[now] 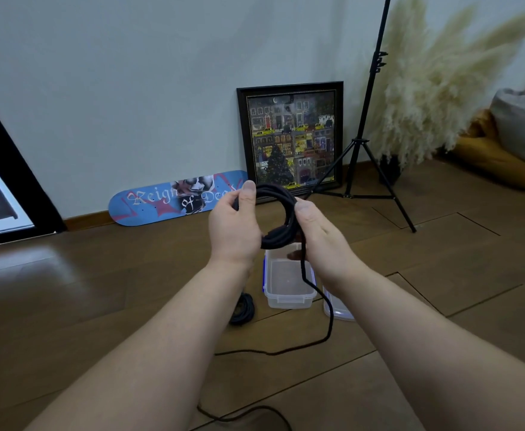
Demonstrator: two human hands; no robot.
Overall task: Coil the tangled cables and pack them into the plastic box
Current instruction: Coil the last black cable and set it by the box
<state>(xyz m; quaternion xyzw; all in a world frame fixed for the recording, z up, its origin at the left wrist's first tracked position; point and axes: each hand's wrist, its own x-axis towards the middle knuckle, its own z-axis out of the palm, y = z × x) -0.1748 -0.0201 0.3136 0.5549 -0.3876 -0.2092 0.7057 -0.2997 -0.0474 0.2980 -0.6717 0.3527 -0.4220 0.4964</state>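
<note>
Bare forearms reach forward over the wooden floor (99,290). Left hand (233,227) and right hand (320,241) hold a black cable coil (281,213) in the air above the open plastic box (287,286), thumbs and curled fingers gripping either side. Its loose tail trails down to the floor. A second coiled cable (242,309) lies just left of the box; the lid (337,307) just right.

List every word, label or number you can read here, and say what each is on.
"Reign of Dea…" on the blue skateboard deck leaning against the wall; the left hand hides the last letters.
Framed street-scene picture: shop signs too small to read.
Plastic box, its lid, black cable coil: no text visible.
</note>
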